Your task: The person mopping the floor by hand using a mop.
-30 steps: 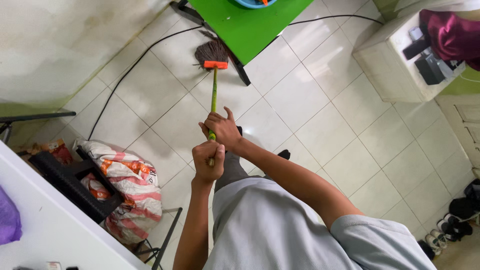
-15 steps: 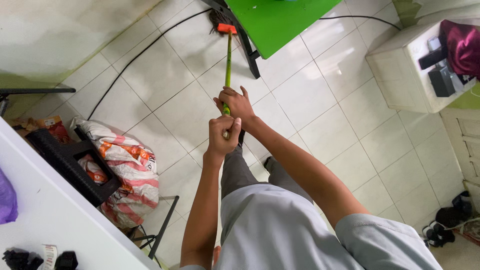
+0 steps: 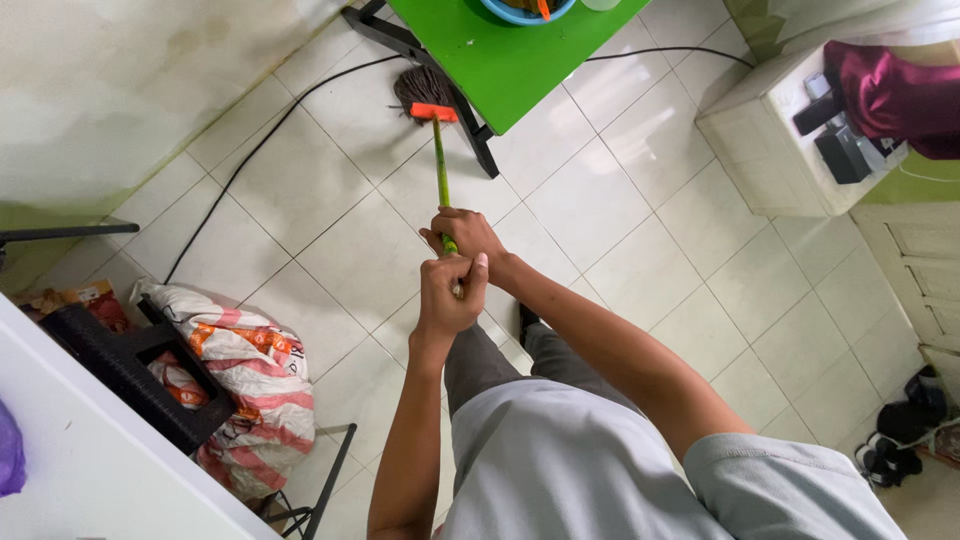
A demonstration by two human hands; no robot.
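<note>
Right now I see both hands clenched on the green handle of the broom (image 3: 440,170). My left hand (image 3: 446,295) grips the top end, fingers wrapped tight with the thumb up; my right hand (image 3: 470,238) grasps the handle just below, touching the left. The broom's orange collar and dark bristles rest on the white tiled floor (image 3: 620,200) at the leg of the green table (image 3: 500,55). A black cable (image 3: 250,150) runs along the floor nearby, and a striped sack (image 3: 250,380) lies to my left.
</note>
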